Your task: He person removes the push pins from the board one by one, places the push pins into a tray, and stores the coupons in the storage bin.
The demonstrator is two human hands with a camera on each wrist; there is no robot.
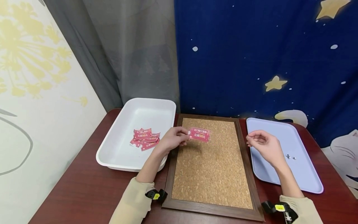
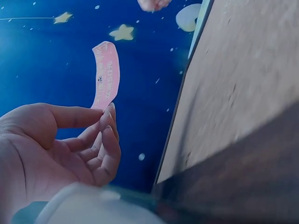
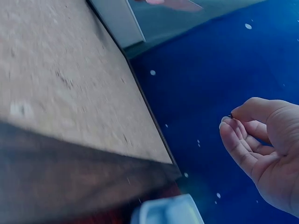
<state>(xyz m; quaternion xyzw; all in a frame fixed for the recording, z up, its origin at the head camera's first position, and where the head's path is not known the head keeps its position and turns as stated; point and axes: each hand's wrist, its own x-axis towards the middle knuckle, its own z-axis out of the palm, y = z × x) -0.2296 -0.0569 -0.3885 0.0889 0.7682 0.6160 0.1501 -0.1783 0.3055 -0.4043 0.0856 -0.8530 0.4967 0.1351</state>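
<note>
A red paper coupon (image 1: pixel 199 134) with pale lettering hangs over the upper left of the cork board (image 1: pixel 212 174). My left hand (image 1: pixel 175 138) pinches its left end between thumb and fingertips. In the left wrist view the coupon (image 2: pixel 107 74) curves upward from the fingers. My right hand (image 1: pixel 264 145) hovers above the left edge of the pale blue tray (image 1: pixel 303 182), thumb and fingers pinched together. A tiny dark piece, apparently a thumbtack (image 3: pixel 231 116), shows between its fingertips in the right wrist view. Several small silvery thumbtacks (image 1: pixel 288 156) lie in the tray.
Left of the board stands a deep white bin (image 1: pixel 112 152) holding several overlapping red coupons (image 1: pixel 145 139). The board has a raised brown wooden frame (image 1: pixel 212 212). All rest on a dark red table (image 1: pixel 81 186), with a blue curtain (image 1: pixel 237 62) behind.
</note>
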